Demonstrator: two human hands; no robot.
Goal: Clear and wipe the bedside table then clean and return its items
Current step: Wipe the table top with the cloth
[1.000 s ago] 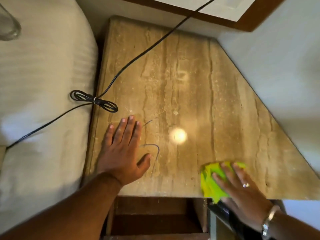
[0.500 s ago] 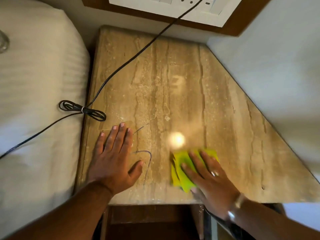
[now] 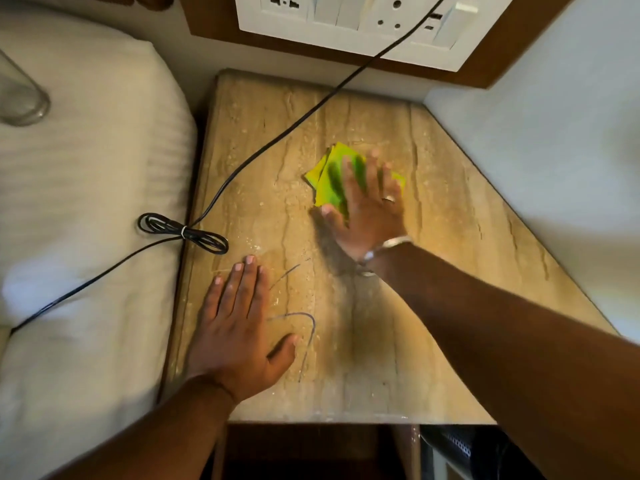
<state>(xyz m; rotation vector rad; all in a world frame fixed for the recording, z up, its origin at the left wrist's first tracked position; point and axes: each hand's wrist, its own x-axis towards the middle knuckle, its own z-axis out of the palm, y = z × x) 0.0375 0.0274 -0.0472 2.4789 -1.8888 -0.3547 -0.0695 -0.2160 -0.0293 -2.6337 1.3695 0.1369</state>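
Observation:
The bedside table (image 3: 467,258) has a tan, streaked stone top. My right hand (image 3: 369,209) lies flat on a folded yellow-green cloth (image 3: 329,174) near the middle of the top, pressing it down; the hand wears a ring and a wrist bangle. My left hand (image 3: 239,327) rests palm down with fingers spread on the front left part of the top and holds nothing. A black cable (image 3: 277,136) runs from the wall socket across the back left of the top and onto the bed.
A white bed (image 3: 86,202) lies along the table's left side, with the cable's tied coil (image 3: 183,233) at its edge and a clear glass (image 3: 20,98) on it. A white socket panel (image 3: 349,26) is behind, a pale wall (image 3: 554,168) on the right.
My right hand has slid the cloth from the front right edge leftward, then away toward the middle of the top. My left hand has stayed in place. The view has tilted toward the wall.

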